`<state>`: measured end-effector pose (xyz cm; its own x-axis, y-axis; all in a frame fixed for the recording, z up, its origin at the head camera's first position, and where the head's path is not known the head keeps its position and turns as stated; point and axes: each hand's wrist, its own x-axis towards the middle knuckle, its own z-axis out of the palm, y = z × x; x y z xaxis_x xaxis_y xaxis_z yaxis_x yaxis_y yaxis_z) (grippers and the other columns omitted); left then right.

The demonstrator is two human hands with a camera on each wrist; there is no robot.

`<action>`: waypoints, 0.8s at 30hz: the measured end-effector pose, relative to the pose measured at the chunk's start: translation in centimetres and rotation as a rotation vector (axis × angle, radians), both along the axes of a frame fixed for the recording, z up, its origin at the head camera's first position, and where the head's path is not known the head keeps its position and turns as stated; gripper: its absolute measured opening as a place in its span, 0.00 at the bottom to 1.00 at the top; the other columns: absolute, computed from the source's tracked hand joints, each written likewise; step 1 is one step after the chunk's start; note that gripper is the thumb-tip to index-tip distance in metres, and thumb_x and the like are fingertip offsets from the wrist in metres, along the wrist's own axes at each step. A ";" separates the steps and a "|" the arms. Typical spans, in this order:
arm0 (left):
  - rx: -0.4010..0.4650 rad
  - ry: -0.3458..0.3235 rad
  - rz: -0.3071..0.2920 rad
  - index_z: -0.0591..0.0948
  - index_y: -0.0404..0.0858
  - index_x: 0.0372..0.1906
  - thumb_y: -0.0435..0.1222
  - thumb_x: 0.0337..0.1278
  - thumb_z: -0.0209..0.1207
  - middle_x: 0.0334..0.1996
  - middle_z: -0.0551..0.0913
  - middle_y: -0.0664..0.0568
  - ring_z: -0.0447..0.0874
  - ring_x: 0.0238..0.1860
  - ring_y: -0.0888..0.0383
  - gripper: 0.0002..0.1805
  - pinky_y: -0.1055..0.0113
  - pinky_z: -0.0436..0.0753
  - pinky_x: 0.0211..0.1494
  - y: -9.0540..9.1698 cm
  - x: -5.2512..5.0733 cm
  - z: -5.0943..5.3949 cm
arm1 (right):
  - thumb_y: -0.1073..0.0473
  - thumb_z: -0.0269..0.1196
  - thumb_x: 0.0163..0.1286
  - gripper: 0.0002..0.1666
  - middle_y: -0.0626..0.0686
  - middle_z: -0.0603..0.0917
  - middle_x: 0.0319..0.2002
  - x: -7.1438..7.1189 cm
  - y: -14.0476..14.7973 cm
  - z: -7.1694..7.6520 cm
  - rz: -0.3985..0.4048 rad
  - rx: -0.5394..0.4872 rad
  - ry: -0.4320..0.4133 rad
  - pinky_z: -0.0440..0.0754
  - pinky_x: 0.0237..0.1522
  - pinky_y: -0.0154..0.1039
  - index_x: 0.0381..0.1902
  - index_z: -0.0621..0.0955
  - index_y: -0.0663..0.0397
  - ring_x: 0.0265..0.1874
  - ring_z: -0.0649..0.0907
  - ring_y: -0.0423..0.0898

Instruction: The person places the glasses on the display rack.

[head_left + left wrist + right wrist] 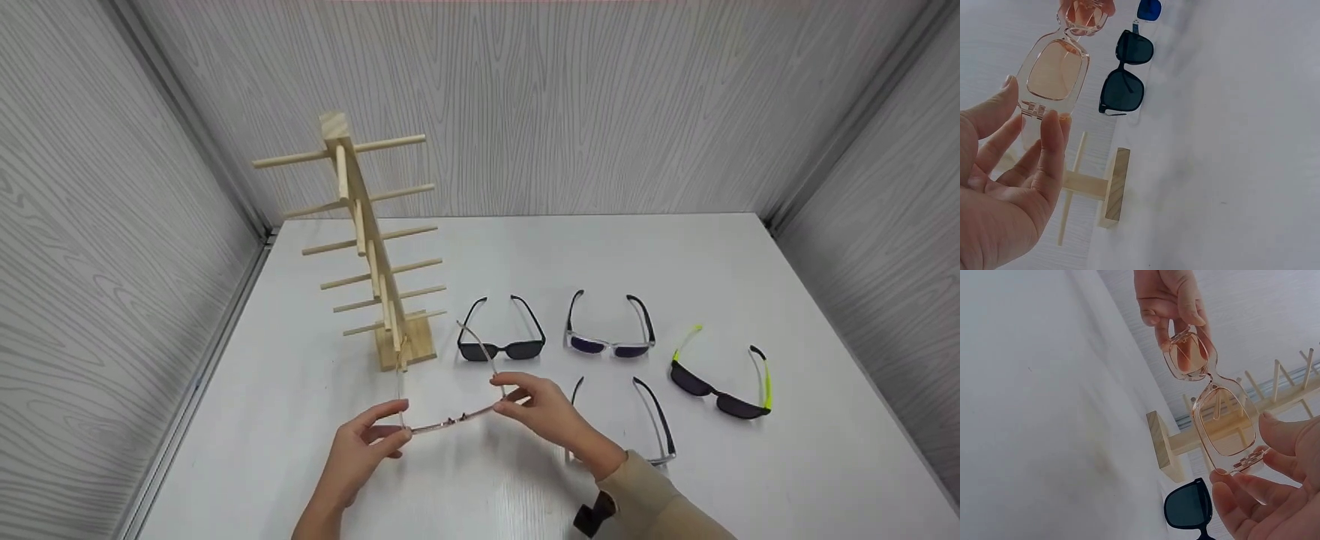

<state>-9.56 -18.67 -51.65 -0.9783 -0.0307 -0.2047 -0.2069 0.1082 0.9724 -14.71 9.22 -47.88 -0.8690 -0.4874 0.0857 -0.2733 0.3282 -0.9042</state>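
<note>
A pair of sunglasses with a clear frame and orange-tinted lenses is held up between both hands, temples unfolded and pointing away from me. My left hand pinches its left hinge corner between thumb and fingers. At the opposite corner my right hand grips the frame and temple in the same way. Just beyond the glasses stands a wooden display rack, a tilted-looking post with several pairs of thin pegs on a square base. The left temple tip overlaps the rack's lowest front peg in the head view; contact I cannot tell.
Black sunglasses lie right of the rack base. Further right are clear-framed dark sunglasses and black-and-yellow ones. Another pair with dark temples is partly hidden by my right forearm. Grey wood-grain panels enclose the white table.
</note>
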 end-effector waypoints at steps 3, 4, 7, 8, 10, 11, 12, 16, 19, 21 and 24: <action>0.007 0.014 0.015 0.78 0.41 0.54 0.35 0.46 0.69 0.56 0.75 0.42 0.81 0.44 0.52 0.25 0.59 0.83 0.36 -0.2 0.0 0.0 | 0.57 0.64 0.62 0.23 0.54 0.79 0.53 -0.9 -0.1 -1.7 -0.004 -0.003 0.008 0.80 0.39 0.37 0.56 0.77 0.55 0.43 0.82 0.48; 0.008 0.019 0.019 0.79 0.41 0.54 0.35 0.46 0.69 0.56 0.75 0.42 0.81 0.44 0.51 0.25 0.59 0.83 0.36 -0.2 0.0 0.0 | 0.56 0.64 0.62 0.23 0.53 0.79 0.53 -1.1 -0.2 -2.2 -0.005 -0.005 0.010 0.80 0.39 0.36 0.56 0.77 0.54 0.43 0.82 0.47; 0.014 0.039 0.035 0.79 0.41 0.53 0.34 0.46 0.69 0.55 0.76 0.44 0.81 0.44 0.51 0.24 0.60 0.82 0.36 -0.4 0.0 0.1 | 0.54 0.64 0.62 0.23 0.52 0.79 0.53 -1.6 -0.5 -2.7 -0.008 0.007 0.011 0.80 0.40 0.37 0.56 0.77 0.51 0.43 0.82 0.45; 0.014 0.044 0.041 0.79 0.41 0.53 0.34 0.46 0.68 0.54 0.76 0.45 0.80 0.44 0.51 0.24 0.60 0.82 0.36 -0.5 -0.1 0.1 | 0.54 0.64 0.63 0.23 0.51 0.79 0.53 -1.6 -0.7 -2.6 -0.007 0.011 0.010 0.80 0.41 0.37 0.56 0.77 0.51 0.43 0.82 0.45; 0.010 0.055 0.050 0.79 0.41 0.53 0.34 0.47 0.68 0.54 0.77 0.46 0.80 0.44 0.51 0.23 0.60 0.82 0.37 -0.7 -0.1 0.3 | 0.54 0.63 0.63 0.23 0.52 0.79 0.53 -1.8 -1.0 -2.5 -0.004 0.016 0.013 0.80 0.41 0.37 0.56 0.77 0.51 0.43 0.82 0.45; 0.007 0.060 0.053 0.79 0.41 0.53 0.34 0.47 0.68 0.54 0.77 0.46 0.80 0.44 0.51 0.23 0.60 0.82 0.37 -0.8 -0.1 0.3 | 0.54 0.63 0.63 0.23 0.52 0.79 0.53 -1.8 -1.1 -2.4 -0.003 0.020 0.016 0.80 0.41 0.37 0.56 0.77 0.50 0.43 0.82 0.45; 0.005 0.064 0.055 0.79 0.41 0.53 0.34 0.47 0.68 0.54 0.77 0.47 0.80 0.44 0.51 0.24 0.61 0.82 0.37 -0.9 -0.1 0.4 | 0.54 0.63 0.63 0.23 0.52 0.79 0.53 -1.9 -1.3 -2.3 -0.002 0.019 0.018 0.80 0.42 0.38 0.56 0.77 0.51 0.43 0.82 0.45; 0.006 0.073 0.062 0.79 0.41 0.53 0.34 0.47 0.68 0.54 0.77 0.47 0.80 0.44 0.51 0.23 0.61 0.82 0.38 -1.4 -0.2 0.6 | 0.53 0.63 0.64 0.23 0.53 0.79 0.53 -2.1 -1.8 -2.1 0.004 0.014 0.032 0.80 0.42 0.37 0.57 0.77 0.51 0.43 0.81 0.45; -0.001 0.071 0.073 0.79 0.41 0.53 0.35 0.47 0.68 0.54 0.77 0.48 0.81 0.44 0.52 0.24 0.62 0.82 0.38 -1.7 -0.4 0.7 | 0.53 0.63 0.64 0.24 0.53 0.79 0.53 -2.4 -2.2 -2.2 0.008 0.005 0.038 0.80 0.40 0.37 0.57 0.77 0.51 0.43 0.81 0.45; -0.012 0.066 0.080 0.78 0.41 0.54 0.35 0.48 0.68 0.54 0.77 0.49 0.81 0.44 0.53 0.24 0.62 0.82 0.38 -1.8 -0.5 0.7 | 0.52 0.63 0.64 0.23 0.52 0.79 0.53 -2.6 -2.4 -2.3 0.007 -0.002 0.030 0.80 0.40 0.37 0.56 0.77 0.51 0.43 0.81 0.45; -0.025 0.061 0.091 0.78 0.41 0.54 0.35 0.49 0.67 0.54 0.76 0.50 0.81 0.44 0.53 0.24 0.62 0.82 0.38 -2.0 -0.6 0.7 | 0.52 0.63 0.63 0.23 0.51 0.79 0.53 -2.9 -2.7 -2.4 -0.001 -0.016 0.011 0.80 0.40 0.37 0.56 0.77 0.50 0.42 0.81 0.45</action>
